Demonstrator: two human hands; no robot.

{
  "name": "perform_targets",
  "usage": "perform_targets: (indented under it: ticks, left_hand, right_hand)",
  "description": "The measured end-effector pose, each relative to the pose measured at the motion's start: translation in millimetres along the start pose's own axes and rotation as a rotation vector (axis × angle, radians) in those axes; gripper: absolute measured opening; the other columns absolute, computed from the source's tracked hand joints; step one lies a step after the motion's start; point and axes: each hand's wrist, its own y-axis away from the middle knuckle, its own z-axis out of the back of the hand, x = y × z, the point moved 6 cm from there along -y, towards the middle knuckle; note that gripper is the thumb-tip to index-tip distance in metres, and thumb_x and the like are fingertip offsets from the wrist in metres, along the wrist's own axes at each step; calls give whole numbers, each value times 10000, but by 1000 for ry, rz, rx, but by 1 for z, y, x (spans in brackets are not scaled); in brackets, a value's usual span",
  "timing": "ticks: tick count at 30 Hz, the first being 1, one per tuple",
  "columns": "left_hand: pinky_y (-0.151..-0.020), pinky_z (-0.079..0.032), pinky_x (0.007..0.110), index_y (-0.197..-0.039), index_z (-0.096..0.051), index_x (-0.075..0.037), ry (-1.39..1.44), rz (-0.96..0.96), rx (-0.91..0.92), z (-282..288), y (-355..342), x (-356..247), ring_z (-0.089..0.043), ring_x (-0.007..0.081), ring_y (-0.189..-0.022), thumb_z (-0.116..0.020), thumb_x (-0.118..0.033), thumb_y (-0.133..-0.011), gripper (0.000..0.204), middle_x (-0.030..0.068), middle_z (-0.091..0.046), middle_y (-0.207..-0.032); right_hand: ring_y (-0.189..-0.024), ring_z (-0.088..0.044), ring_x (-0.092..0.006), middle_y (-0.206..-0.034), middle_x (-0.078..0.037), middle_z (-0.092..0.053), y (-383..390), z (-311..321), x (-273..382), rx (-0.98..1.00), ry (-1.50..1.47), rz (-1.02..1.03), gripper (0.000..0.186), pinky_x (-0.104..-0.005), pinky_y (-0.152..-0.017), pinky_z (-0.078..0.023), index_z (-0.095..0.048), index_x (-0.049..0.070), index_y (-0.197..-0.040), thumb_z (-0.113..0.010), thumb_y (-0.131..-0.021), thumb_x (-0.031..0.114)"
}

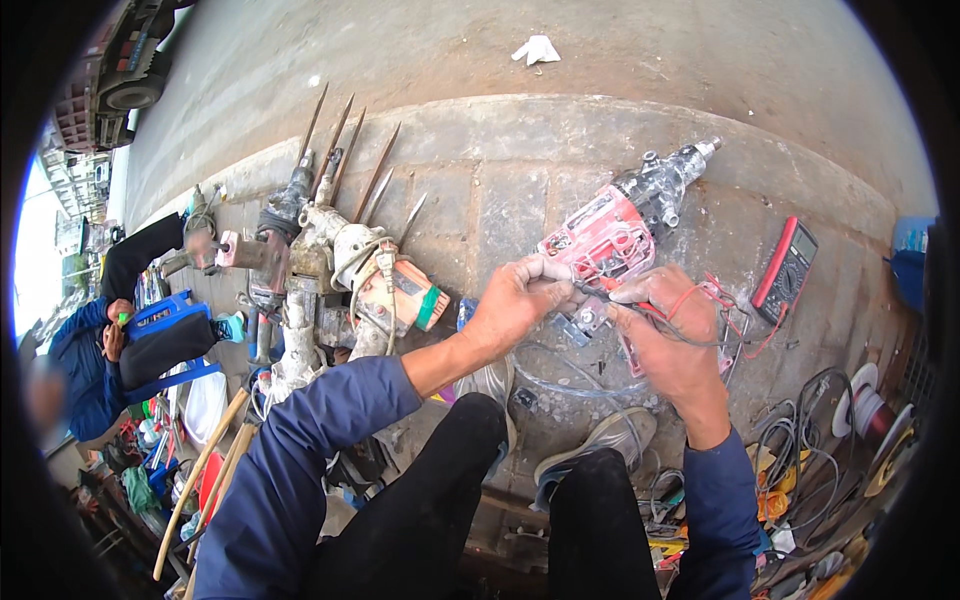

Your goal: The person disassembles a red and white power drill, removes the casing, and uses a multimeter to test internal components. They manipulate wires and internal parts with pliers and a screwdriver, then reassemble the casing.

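Observation:
A red and grey power drill (628, 215) with its casing open lies on the paved ground ahead of me. My left hand (520, 300) grips its rear end, fingers curled around it. My right hand (668, 335) pinches a thin probe with red and black leads (700, 300) at the drill's opened body. The leads run to a red and black multimeter (786, 268) lying to the right.
A heap of worn demolition hammers with long chisels (330, 250) lies at the left. Another person (110, 340) in blue crouches beyond them. Coiled cables and wire spools (850, 420) sit at the right. A road (400, 50) and a white scrap (537, 49) are ahead.

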Motion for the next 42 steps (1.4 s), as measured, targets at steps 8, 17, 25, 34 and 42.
perform_targets:
  ticks: [8,17,25,34,42]
  left_hand:
    - [-949,-614,343,-1174,-684,20,277,205,-89,-4,-7,4,-709,182,-993,-658,-128,-1050,195,97,-722,-1101]
    - [-933,-624,335,-1186,-688,44,314,173,-93,-1,-10,8,-714,200,-1016,-695,-135,-1028,240,113,-726,-1135]
    - [-934,-625,340,-1183,-693,40,303,187,-112,-1,-10,9,-718,205,-1016,-705,-141,-1022,243,112,-730,-1130]
    - [-931,-625,334,-1163,-693,25,267,202,-132,-5,-7,2,-709,181,-1005,-670,-110,-1038,185,93,-728,-1104]
    - [-918,-622,315,-1125,-700,17,225,167,-119,-3,-9,3,-706,164,-976,-684,-135,-1038,176,82,-726,-1074]
  right_hand:
    - [-860,-680,-298,-909,-117,-731,-3,-4,7,42,43,92,175,-395,-768,-525,-743,21,-917,-809,-757,-12]
    - [-829,-646,-331,-884,-124,-690,0,-2,16,-12,96,140,166,-433,-733,-515,-724,23,-887,-791,-742,-22]
    - [-854,-669,-296,-910,-116,-710,1,-1,20,-9,120,152,186,-402,-746,-518,-711,6,-895,-789,-746,-74]
    - [-853,-670,-294,-911,-115,-716,-1,-2,18,18,138,137,186,-401,-756,-519,-710,8,-893,-791,-744,-69]
    - [-839,-660,-308,-891,-114,-699,-2,-5,20,24,217,165,193,-417,-754,-515,-701,15,-897,-793,-745,-61]
